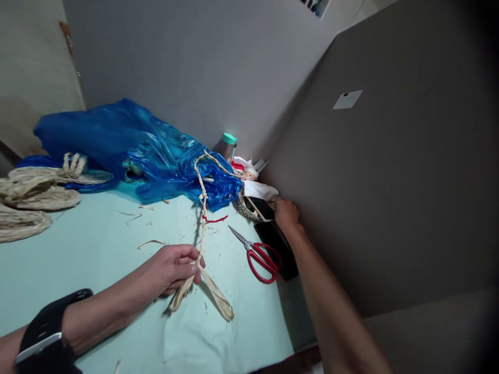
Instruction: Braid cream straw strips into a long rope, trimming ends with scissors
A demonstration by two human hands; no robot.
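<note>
My left hand [177,267] pinches a braided cord of pale dried plant fibre [202,208] near its lower end. Two loose flat strands [218,298] spread out below the fingers. The cord runs up over a blue plastic bag [156,150], and a short red thread [216,219] is tied around it. My right hand [287,214] reaches to the right side of a small basket [249,209] that holds a dark object and white paper [259,191]. Its fingertips are hidden there. Red-handled scissors [259,257] lie with blades parted between my hands.
Bundles of dried fibre [35,200] lie at the left beside the bag. A bottle with a green lid [229,139] stands behind it. A dark flat object [276,249] lies beside the scissors. Grey partitions [218,67] close off the back and right. Fibre scraps litter the pale green tabletop [117,259].
</note>
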